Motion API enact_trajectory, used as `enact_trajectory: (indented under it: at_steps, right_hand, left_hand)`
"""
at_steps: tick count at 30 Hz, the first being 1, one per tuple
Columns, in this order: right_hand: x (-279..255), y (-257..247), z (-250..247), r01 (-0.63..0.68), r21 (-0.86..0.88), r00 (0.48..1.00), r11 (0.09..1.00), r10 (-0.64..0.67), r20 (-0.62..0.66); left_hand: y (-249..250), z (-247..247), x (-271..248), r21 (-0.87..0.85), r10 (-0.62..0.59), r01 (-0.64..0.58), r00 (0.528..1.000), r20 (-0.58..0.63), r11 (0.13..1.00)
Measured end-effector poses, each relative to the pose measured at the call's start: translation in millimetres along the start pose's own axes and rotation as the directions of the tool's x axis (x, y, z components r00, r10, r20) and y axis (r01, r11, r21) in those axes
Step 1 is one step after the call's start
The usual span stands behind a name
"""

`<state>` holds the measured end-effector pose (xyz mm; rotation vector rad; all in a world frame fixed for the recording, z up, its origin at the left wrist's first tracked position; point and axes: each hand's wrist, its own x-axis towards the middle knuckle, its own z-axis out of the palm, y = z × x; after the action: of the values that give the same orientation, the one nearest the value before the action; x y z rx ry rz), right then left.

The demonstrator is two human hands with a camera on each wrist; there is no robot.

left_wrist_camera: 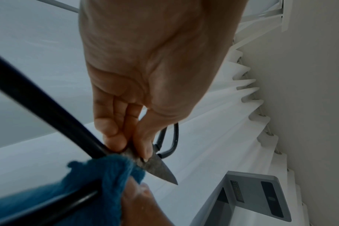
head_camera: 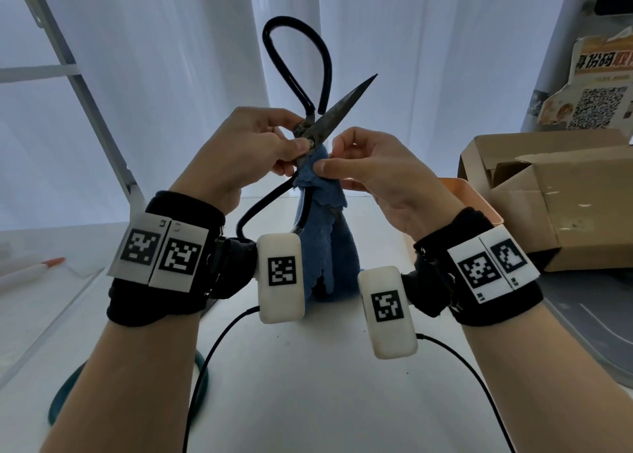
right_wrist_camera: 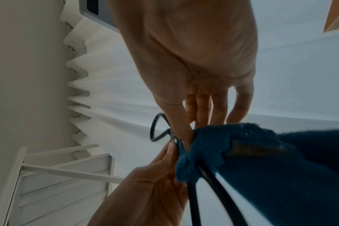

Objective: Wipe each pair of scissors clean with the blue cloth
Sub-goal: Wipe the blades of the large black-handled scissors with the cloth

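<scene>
Head view: left hand (head_camera: 246, 151) pinches the black-handled scissors (head_camera: 337, 108) at the pivot, right hand (head_camera: 373, 175) pinches the blue cloth (head_camera: 322, 247) around one blade; a torn poster (head_camera: 596, 86) shows a QR code.

Dim, backlit through the white curtain (head_camera: 171, 75); wrist views blurred, edges warped

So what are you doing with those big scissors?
A person is cleaning a pair of old black-handled scissors in the air above a white table. The left hand pinches them at the pivot, blades open. The right hand pinches a blue cloth around the lower blade, and the rest of the cloth hangs down. The upper blade is bare and looks dull and stained.
</scene>
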<state>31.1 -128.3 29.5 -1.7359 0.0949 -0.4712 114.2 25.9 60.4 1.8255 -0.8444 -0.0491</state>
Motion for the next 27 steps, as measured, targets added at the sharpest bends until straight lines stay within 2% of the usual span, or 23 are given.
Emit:
enact_trajectory:
  at_steps: [3,6,8,11,13,20,27]
  right_hand:
    - [-1,-2,-4,-0.024,-0.043,0.999,0.999,0.026,0.043]
    - [0,2,-1,0.008,0.032,1.0,0.999,-0.008,-0.017]
    - [1,4,2,0.026,0.076,1.0,0.997,-0.025,-0.017]
    - [0,1,-1,-0.002,0.041,0.995,0.999,-0.002,0.104]
    - [-2,-1,-4,-0.024,0.051,0.99,0.998,0.017,0.139]
    - [1,4,2,0.013,0.06,1.0,0.998,-0.015,0.024]
    - [1,3,1,0.001,0.047,0.997,0.999,-0.005,0.077]
  left_hand:
    - [-1,-2,0,-0.02,-0.015,0.016,1.0,0.013,1.0]
    - [0,0,0,-0.011,-0.02,0.021,0.999,0.048,1.0]
    - [0,-2,0,-0.011,-0.022,0.023,0.999,0.026,1.0]
    - [-1,-10,1,-0.054,-0.034,0.033,0.999,-0.031,0.998]
    - [-3,-13,2,-0.09,-0.051,0.046,0.997,-0.061,0.995]
    - [-3,-11,4,-0.096,-0.04,0.031,0.995,-0.087,0.995]
    - [-4,-10,4,-0.089,-0.039,0.032,0.996,-0.08,0.996]
